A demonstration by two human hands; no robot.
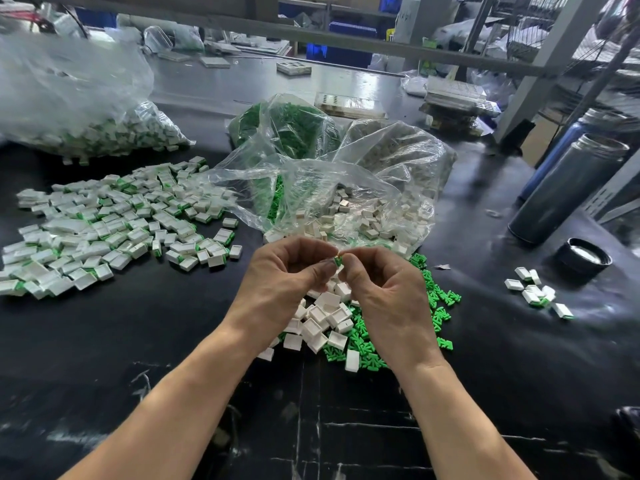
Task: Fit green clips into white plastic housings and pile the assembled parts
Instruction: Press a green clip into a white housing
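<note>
1. Fingers (327,270) of left hand (280,282) and right hand (384,289) meet at the tips, clamped together on one clip (338,260). Only a sliver of green shows between them; a housing may be there too, mostly hidden.
2. Both hands are raised over the loose stock, likely so the clip can be pressed in at close sight with thumbs opposing. Whether it is seated yet cannot be told.
3. Directly under the hands: loose housings (318,323), white, open side mostly up, lying on and touching loose clips (363,344), which spread right. Kept mixed and near, so each next pick is a short reach.
4. Done pile (114,226) sits left on the desk (485,375), well apart from the raw stock, probably so finished parts do not mix back in.
5. A small group of parts (535,292) lies right, apart; purpose unclear.
6. Behind the hands an open clear bag (339,188) spills housings; a bag of green clips (284,129) sits behind it.
7. Far left, a big bag (86,109) of white-green parts.
8. Right: flask (568,188) with its cap (583,259) off beside it.
9. In the way: the bag's loose plastic edge hangs just beyond the fingertips and could snag a reach; the path left to the pile looks free.
</note>
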